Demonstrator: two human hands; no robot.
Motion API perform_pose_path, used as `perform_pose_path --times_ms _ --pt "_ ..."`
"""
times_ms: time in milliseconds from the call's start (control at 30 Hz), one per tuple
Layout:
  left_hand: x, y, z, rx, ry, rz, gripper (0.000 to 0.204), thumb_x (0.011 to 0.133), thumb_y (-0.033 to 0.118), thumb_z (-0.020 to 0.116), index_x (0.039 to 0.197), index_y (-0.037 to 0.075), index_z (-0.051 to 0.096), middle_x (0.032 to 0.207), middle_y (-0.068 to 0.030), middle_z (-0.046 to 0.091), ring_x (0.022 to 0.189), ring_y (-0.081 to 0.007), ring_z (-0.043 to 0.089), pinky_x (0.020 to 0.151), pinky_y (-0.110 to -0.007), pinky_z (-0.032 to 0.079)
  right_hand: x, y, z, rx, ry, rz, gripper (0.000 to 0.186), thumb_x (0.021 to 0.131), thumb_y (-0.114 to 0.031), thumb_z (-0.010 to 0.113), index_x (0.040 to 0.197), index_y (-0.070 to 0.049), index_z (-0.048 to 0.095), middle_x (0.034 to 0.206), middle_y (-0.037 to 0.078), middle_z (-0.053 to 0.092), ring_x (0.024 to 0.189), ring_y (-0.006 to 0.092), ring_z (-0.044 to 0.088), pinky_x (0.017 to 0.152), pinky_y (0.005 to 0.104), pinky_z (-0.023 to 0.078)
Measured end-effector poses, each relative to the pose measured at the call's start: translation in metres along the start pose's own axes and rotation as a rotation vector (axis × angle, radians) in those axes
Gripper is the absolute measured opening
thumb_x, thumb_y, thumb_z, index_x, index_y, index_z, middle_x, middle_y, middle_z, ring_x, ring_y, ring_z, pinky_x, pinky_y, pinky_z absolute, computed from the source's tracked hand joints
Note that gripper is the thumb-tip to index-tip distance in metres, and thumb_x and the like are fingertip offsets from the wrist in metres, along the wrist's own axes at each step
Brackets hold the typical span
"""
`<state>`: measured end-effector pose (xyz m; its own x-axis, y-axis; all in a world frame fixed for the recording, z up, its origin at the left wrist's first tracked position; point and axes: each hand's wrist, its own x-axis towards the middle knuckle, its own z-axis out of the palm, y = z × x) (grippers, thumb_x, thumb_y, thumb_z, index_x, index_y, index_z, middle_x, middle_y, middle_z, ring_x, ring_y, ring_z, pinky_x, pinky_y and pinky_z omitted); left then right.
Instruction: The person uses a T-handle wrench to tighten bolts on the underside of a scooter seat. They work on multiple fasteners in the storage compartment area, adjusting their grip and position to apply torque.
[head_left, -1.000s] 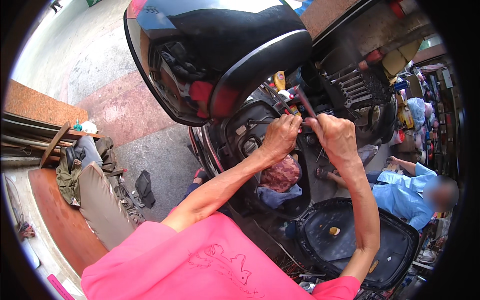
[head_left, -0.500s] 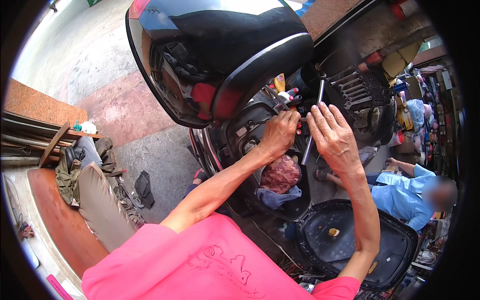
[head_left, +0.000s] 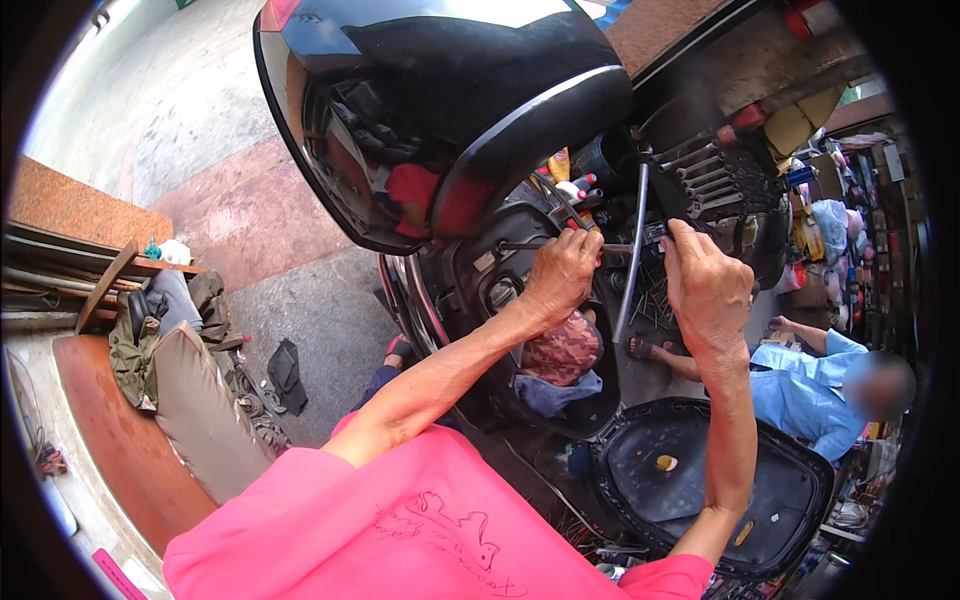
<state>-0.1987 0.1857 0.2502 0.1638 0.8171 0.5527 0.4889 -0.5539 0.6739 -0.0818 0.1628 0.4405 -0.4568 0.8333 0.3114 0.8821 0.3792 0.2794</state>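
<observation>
My left hand [head_left: 562, 270] is closed around the shaft of a T-handle wrench. The shaft's dark end reaches left over the open black storage compartment [head_left: 465, 268] of a scooter. To the right of that hand, the wrench's silver crossbar [head_left: 637, 230] stands crosswise, looking slightly bent in the picture. My right hand [head_left: 708, 288] is just right of the crossbar, apart from it, with its fingers curled; nothing shows in them. Below my left hand a camouflage-patterned cloth item [head_left: 563, 348] and a blue-grey cloth [head_left: 560, 394] lie in the compartment. What the wrench tip touches is unclear.
A large glossy black top case [head_left: 500, 130] rises ahead. Several spanners [head_left: 712, 180] lie on a dark surface at right. The raised seat's underside [head_left: 700, 485] is at lower right. A person in a blue shirt [head_left: 800, 395] sits beyond it. A cushioned bench [head_left: 205, 410] stands left.
My right hand has moved right, off the crossbar, and its flat fingers have curled. The crossbar has shifted slightly and looks bent. My left hand keeps its grip on the shaft.
</observation>
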Motion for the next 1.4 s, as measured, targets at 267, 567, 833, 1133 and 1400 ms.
perform_pose_path --times_ms 267,567,833,1133,1400 --pt "0.006 -0.004 -0.001 -0.043 0.046 -0.003 0.019 0.085 0.002 0.059 0.104 0.002 0.056 0.092 -0.0145 0.062 0.089 -0.032 0.065 0.071 -0.043 0.056 -0.004 -0.004 0.013 -0.155 -0.066 -0.325 0.045 0.088 -0.002 0.063 0.134 0.0 0.061 0.131 0.018 0.065 0.122 0.0324 0.063 0.105 0.0443 0.048" --pt "0.007 0.0 -0.005 -0.01 -0.022 -0.053 0.02 0.085 0.004 0.061 0.103 0.004 0.054 0.093 -0.0132 0.062 0.09 -0.0311 0.065 0.074 -0.043 0.056 0.019 -0.017 0.011 0.61 -0.256 0.636 0.04 0.097 -0.026 0.069 0.069 0.002 0.064 0.048 0.01 0.056 0.046 0.0315 0.063 0.05 0.0378 0.053" --pt "0.006 -0.005 -0.007 0.006 -0.022 -0.061 0.02 0.084 0.004 0.062 0.102 0.004 0.054 0.093 -0.0133 0.062 0.092 -0.0311 0.065 0.075 -0.042 0.056 0.001 0.0 0.021 -0.057 -0.067 -0.202 0.045 0.085 -0.007 0.067 0.13 -0.003 0.063 0.128 0.017 0.064 0.116 0.03 0.065 0.094 0.0398 0.054" --pt "0.008 -0.004 -0.008 -0.021 -0.025 -0.065 0.018 0.085 0.003 0.062 0.101 0.004 0.053 0.092 -0.0128 0.063 0.09 -0.0318 0.066 0.072 -0.043 0.056 0.007 0.011 0.039 -0.034 -0.009 -0.332 0.03 0.086 -0.01 0.069 0.113 0.001 0.067 0.115 0.016 0.07 0.106 0.0286 0.068 0.095 0.0408 0.051" --pt "0.015 -0.005 -0.006 -0.038 -0.004 -0.05 0.021 0.082 0.002 0.063 0.101 0.003 0.053 0.091 -0.0134 0.063 0.09 -0.0328 0.066 0.072 -0.043 0.057 0.011 -0.003 0.019 0.051 -0.016 0.071 0.021 0.093 -0.022 0.071 0.083 -0.006 0.063 0.067 0.008 0.063 0.058 0.0253 0.065 0.052 0.036 0.05"
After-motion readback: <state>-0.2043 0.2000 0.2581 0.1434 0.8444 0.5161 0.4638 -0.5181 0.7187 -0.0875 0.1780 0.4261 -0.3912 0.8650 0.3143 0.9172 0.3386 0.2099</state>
